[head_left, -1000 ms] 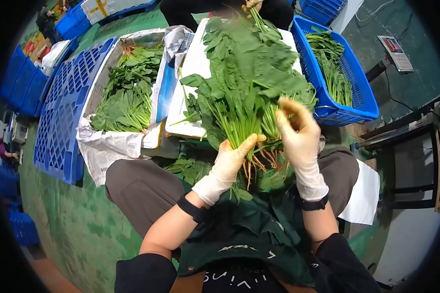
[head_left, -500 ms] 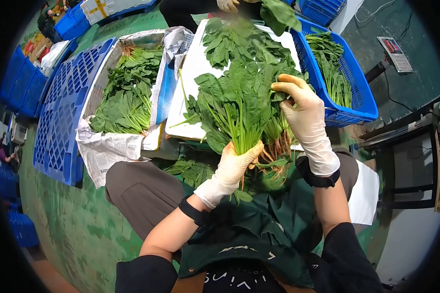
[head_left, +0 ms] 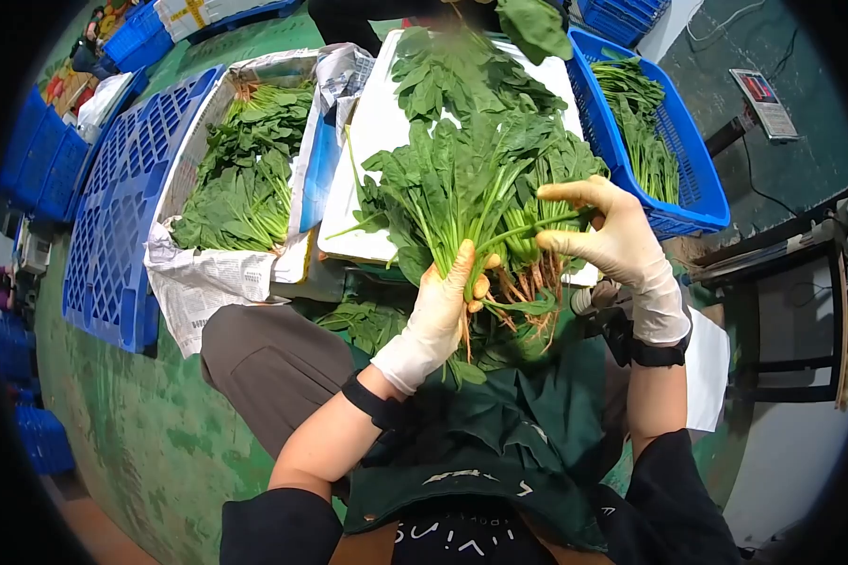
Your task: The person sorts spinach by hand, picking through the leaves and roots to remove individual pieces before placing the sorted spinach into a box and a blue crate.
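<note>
Fingers of my left hand (head_left: 435, 315) are wrapped round the stem bases of a spinach bunch (head_left: 452, 188); its long axis runs forward, leaves away from me. My right hand (head_left: 622, 245) is farther from those bases, to their right, thumb and forefinger parted about one stem (head_left: 537, 226); whether its hidden fingers grip, I cannot tell. Beyond lies a white board (head_left: 375, 113).

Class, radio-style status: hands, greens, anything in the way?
Left hand gripping leafy bunch low. Right hand: thumb and forefinger apart, long stem between. Possible snag: roots between the hands.
</note>
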